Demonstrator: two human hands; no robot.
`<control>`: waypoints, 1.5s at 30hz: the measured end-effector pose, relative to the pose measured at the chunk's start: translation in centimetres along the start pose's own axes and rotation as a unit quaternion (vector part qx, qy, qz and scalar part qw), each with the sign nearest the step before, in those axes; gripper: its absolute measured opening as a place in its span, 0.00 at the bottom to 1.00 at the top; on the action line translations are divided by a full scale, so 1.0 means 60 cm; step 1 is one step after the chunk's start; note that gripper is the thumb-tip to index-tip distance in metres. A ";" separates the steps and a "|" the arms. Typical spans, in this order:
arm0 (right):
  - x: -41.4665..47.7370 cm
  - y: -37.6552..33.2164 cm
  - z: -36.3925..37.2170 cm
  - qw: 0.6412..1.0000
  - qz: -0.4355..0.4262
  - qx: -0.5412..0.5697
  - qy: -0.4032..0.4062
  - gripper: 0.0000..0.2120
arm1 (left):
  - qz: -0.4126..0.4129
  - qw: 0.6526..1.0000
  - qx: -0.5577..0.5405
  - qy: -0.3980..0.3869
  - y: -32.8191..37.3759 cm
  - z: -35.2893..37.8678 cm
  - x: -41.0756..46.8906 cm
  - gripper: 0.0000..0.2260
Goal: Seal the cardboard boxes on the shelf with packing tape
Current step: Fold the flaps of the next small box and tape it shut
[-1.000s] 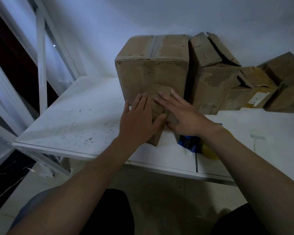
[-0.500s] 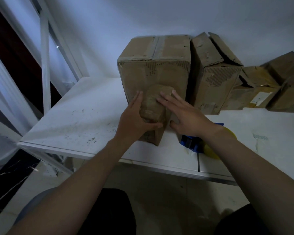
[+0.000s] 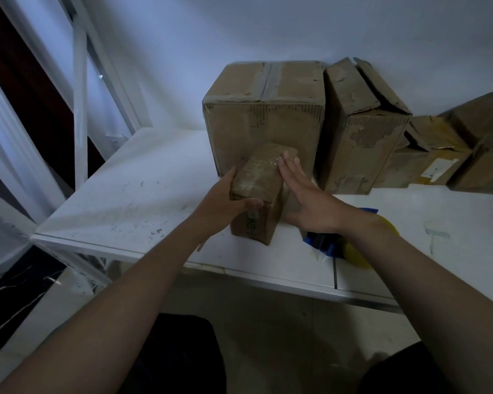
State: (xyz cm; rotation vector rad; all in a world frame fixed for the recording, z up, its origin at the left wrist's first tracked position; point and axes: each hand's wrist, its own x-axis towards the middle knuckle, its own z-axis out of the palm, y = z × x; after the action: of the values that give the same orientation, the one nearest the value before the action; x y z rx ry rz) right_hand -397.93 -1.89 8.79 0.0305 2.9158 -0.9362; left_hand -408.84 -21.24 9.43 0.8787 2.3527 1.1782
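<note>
Your left hand [image 3: 222,201] grips the small box [image 3: 258,180] on the shelf [image 3: 125,200], fingers hidden behind it, while your right hand [image 3: 306,201] lies straight-fingered against its other side, wrist covering most of the tape dispenser [image 3: 323,245].

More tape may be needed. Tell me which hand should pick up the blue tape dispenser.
Right, probably. The right hand is open beside the small box, and the tape dispenser lies just beneath its wrist. The left hand grips the box, steadying it.

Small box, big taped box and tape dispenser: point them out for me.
small box [image 3: 261,177], head view, taped top.
big taped box [image 3: 264,129], head view, front face.
tape dispenser [image 3: 323,245], head view, blue body.
</note>
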 end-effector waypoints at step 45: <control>0.464 -0.227 0.109 0.989 0.102 0.023 0.109 0.27 | -0.008 0.980 0.186 0.069 -0.258 -0.342 0.167 0.35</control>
State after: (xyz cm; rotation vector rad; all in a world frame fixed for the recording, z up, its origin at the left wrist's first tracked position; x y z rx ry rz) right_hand -425.81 -16.90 9.15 0.4537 3.0072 -1.0222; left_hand -433.50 -33.51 8.44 0.9161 2.7433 0.8259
